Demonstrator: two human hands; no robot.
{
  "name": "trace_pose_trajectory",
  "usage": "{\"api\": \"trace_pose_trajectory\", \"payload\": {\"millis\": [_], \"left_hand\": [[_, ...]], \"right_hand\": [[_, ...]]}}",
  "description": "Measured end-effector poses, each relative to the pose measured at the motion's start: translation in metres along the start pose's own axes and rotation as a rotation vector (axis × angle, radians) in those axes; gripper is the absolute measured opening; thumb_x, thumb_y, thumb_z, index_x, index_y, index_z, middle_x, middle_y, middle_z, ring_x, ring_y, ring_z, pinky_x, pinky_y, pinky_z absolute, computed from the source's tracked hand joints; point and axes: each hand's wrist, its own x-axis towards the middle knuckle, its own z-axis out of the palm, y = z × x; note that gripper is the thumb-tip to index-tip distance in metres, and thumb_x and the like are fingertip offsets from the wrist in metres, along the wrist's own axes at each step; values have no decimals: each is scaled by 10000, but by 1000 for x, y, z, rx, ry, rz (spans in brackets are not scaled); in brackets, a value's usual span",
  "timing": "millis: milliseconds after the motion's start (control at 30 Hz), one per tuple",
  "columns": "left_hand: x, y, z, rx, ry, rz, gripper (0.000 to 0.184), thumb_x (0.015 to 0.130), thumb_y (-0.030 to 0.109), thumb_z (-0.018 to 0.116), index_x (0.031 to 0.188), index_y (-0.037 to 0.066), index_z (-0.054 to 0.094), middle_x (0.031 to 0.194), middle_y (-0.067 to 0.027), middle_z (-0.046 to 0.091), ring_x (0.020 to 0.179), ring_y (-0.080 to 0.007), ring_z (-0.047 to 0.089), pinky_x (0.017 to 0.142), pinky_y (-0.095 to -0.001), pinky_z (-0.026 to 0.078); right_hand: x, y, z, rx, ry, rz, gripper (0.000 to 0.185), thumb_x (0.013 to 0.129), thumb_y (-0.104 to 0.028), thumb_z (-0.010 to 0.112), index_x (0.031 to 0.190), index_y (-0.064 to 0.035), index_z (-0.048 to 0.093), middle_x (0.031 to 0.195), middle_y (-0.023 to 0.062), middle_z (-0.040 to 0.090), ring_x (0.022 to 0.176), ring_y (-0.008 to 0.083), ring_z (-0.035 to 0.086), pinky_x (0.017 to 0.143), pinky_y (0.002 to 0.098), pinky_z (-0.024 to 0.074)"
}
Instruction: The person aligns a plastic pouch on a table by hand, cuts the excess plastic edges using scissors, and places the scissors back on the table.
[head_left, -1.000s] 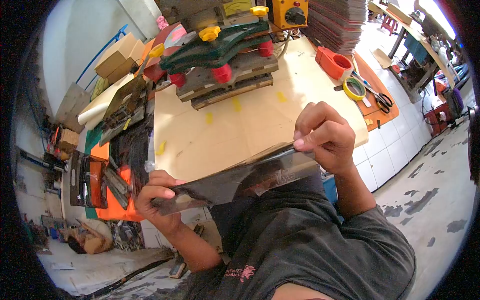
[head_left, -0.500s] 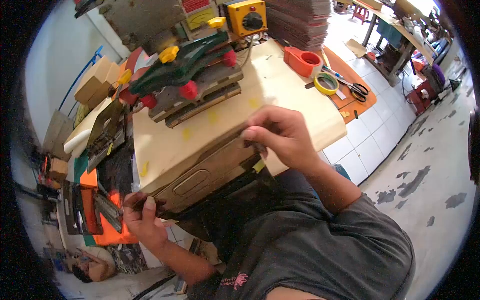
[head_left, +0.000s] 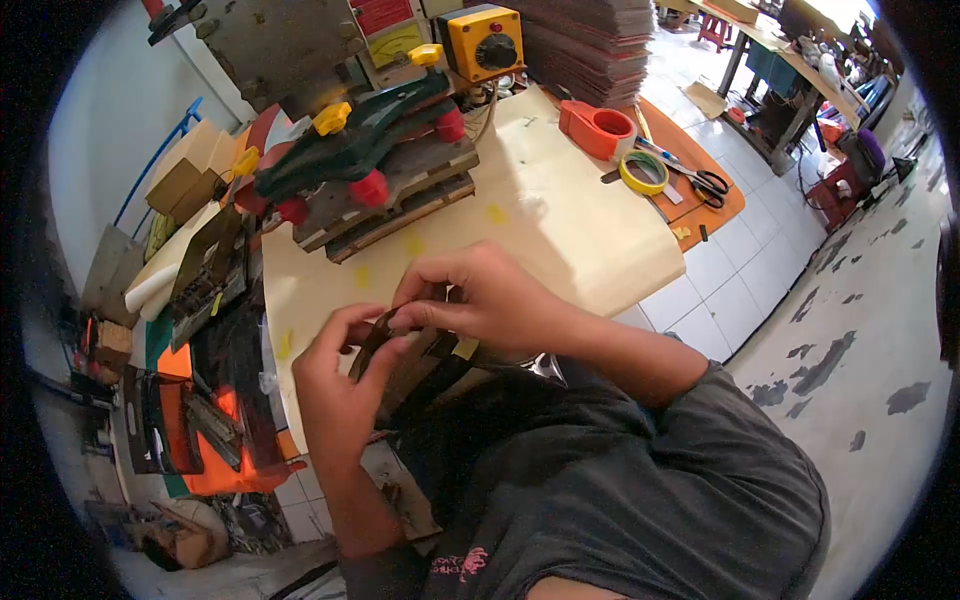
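A thin brown sheet (head_left: 412,378) is bent between my two hands, close in front of my body. Its upper edges come together at my fingertips; most of its face is hidden. A small yellow tab (head_left: 465,348) shows on its right part. My left hand (head_left: 340,385) pinches the sheet from the left with thumb and fingers. From the right, my right hand (head_left: 485,300) is closed on the same upper edge, its fingertips almost touching those of my left hand. Beyond the hands lies a cream-covered tabletop (head_left: 580,220) with yellow marks.
At the table's back stands a machine with a dark green clamp arm (head_left: 360,150) and yellow knobs. A red tape dispenser (head_left: 597,130), a yellow tape roll (head_left: 643,172) and scissors (head_left: 710,187) lie at right. Dark sheets and orange material (head_left: 230,470) are at left.
My hands have come together from the two ends of the brown sheet, which was stretched out flat with an oval outline showing. Now it is bent between them.
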Motion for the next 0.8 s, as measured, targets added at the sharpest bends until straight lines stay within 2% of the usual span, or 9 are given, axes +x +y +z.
{"api": "trace_pose_trajectory", "payload": {"millis": [33, 200, 333, 367, 433, 500, 633, 700, 800], "left_hand": [[3, 2, 1, -109, -156, -120, 288, 804, 86, 763, 1056, -22, 674, 917, -105, 707, 864, -181, 659, 826, -306, 495], [0, -9, 13, -186, -153, -77, 167, 809, 48, 753, 947, -33, 703, 837, -77, 705, 791, -130, 639, 759, -276, 499], [-16, -29, 0, -306, -72, -167, 146, 816, 29, 746, 940, -34, 704, 839, -49, 702, 781, -117, 628, 744, -269, 503], [-18, -34, -5, -354, -50, -189, 133, 832, 37, 742, 937, -35, 702, 835, -36, 698, 771, -106, 616, 737, -263, 506], [-23, -44, -11, -333, 6, -165, 134, 836, 45, 745, 932, -37, 700, 830, -34, 693, 766, -100, 610, 733, -258, 504], [-24, -48, -16, -312, 66, -149, 147, 847, 79, 750, 918, -35, 691, 814, -29, 677, 774, -94, 599, 733, -250, 490], [-21, -56, -24, -352, 64, -171, 159, 863, 99, 738, 918, -39, 680, 817, -26, 670, 780, -97, 603, 737, -245, 482], [-17, -47, -24, -364, 89, -147, 162, 886, 108, 712, 922, -45, 669, 829, -26, 669, 774, -98, 608, 739, -245, 484], [-7, -37, -26, -275, 92, -109, 154, 902, 98, 689, 939, -51, 666, 841, -34, 674, 768, -96, 612, 740, -245, 487]], "right_hand": [[-1, 0, -2, 29, 1, -8, 128, 908, -124, 696, 974, -14, 688, 816, 57, 714, 678, 99, 650, 616, 270, 508], [-18, -16, -39, 2, -46, 182, 154, 939, -148, 662, 1003, -11, 691, 841, 57, 722, 727, 111, 683, 679, 264, 542], [-55, 20, -137, -600, 293, 232, 194, 956, -157, 623, 1026, 10, 693, 883, 82, 723, 745, 142, 694, 702, 275, 543], [-69, 28, -166, -892, 398, 268, 196, 930, -165, 646, 1027, -2, 694, 886, 93, 720, 768, 159, 697, 712, 297, 535], [-95, 40, -221, -1221, 435, 500, 209, 921, -205, 624, 1004, -23, 684, 896, 138, 697, 822, 299, 670, 770, 403, 525], [-121, 55, -259, -1525, 480, 803, 197, 901, -146, 589, 1043, -37, 670, 964, 167, 685, 911, 350, 640, 843, 449, 504], [-170, 86, -312, -1498, 412, 848, 243, 864, -96, 555, 1076, -48, 662, 1048, 193, 668, 987, 362, 625, 901, 458, 488], [-177, 95, -322, -1389, 375, 737, 222, 860, -206, 590, 1022, -67, 653, 1013, 187, 654, 996, 373, 624, 855, 461, 511], [-175, 84, -325, -1345, 325, 674, 257, 847, -186, 596, 1071, -77, 662, 1001, 180, 650, 989, 377, 620, 864, 459, 504]]}}
